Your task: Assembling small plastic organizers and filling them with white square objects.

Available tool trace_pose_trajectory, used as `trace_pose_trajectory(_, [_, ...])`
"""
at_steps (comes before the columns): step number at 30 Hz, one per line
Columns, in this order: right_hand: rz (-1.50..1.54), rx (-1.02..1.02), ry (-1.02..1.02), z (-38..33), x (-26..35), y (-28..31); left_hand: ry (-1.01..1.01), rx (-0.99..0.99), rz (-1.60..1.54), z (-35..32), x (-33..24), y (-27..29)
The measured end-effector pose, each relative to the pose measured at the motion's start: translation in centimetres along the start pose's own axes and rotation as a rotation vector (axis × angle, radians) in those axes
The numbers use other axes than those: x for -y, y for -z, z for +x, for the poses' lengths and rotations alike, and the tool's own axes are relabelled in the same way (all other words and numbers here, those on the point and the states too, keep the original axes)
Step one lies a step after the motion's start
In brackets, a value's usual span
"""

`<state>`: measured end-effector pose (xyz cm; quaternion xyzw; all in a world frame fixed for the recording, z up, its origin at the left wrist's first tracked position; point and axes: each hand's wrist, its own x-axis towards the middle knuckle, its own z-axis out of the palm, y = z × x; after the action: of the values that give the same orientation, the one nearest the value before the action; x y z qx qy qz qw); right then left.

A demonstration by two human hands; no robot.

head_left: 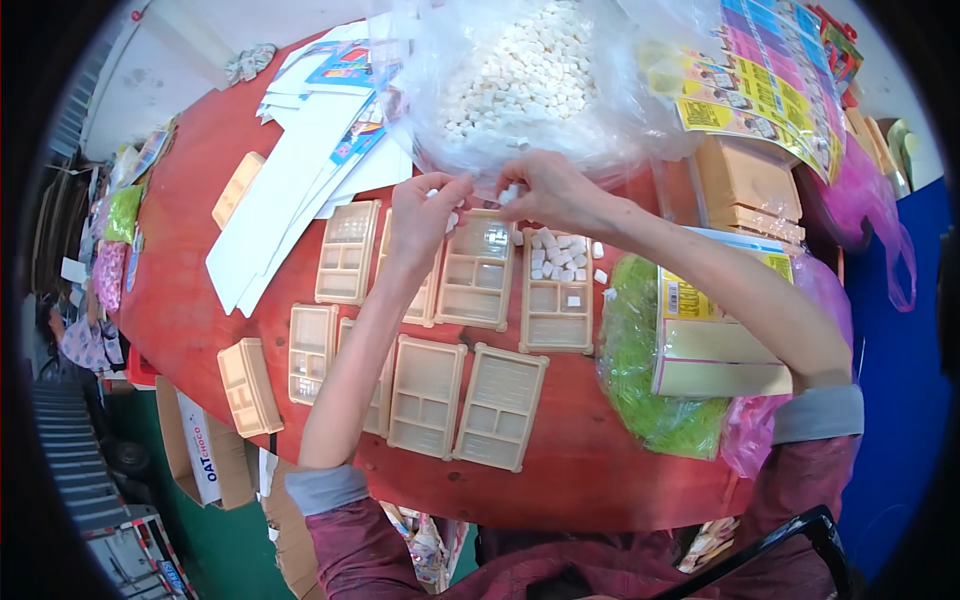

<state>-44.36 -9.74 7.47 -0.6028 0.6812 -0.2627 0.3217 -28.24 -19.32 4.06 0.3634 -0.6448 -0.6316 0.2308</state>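
Observation:
Small white cubes (540,75) fill a clear plastic bag (420,130) at the far middle of the table. My left hand (425,215) is closed on several white cubes over the beige compartment trays. Close beside it, at the bag's near edge, my right hand (545,190) pinches white cubes between thumb and fingers. Below the right hand, a beige tray (558,333) has a heap of white cubes in its far compartment and one in a smaller one. Another tray (472,305) lies just left of it. My left forearm partly hides some trays.
More trays (427,400) lie in rows on the red table (560,480). White card sheets (270,240) are at the left. A green plastic bundle (640,400) and yellow printed card (720,345) lie at the right. Stacked beige trays (745,180) stand behind them.

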Motion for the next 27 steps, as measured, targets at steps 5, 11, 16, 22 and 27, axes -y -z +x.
trace_pose_trajectory(5, [0.001, -0.218, 0.232, 3.1, -1.5, -4.4, -0.031, -0.102, -0.052, 0.5, 1.9, -0.2])
trace_pose_trajectory(11, [0.04, -0.148, 0.133, 2.4, -1.0, -3.9, -0.062, -0.105, -0.077, -0.7, 1.8, -0.4])
trace_pose_trajectory(16, [-0.062, -0.259, 0.219, 1.4, -1.3, -1.0, -0.171, -0.105, 0.053, -1.2, 2.5, 0.5])
trace_pose_trajectory(22, [-0.388, -0.054, 0.068, -0.3, -3.0, 0.7, -0.386, -0.124, 0.326, -2.2, 2.5, 0.6])
trace_pose_trajectory(27, [-0.479, -0.173, 0.112, -0.2, -3.6, -1.3, -0.647, -0.102, 0.613, -1.0, 1.2, -0.3])
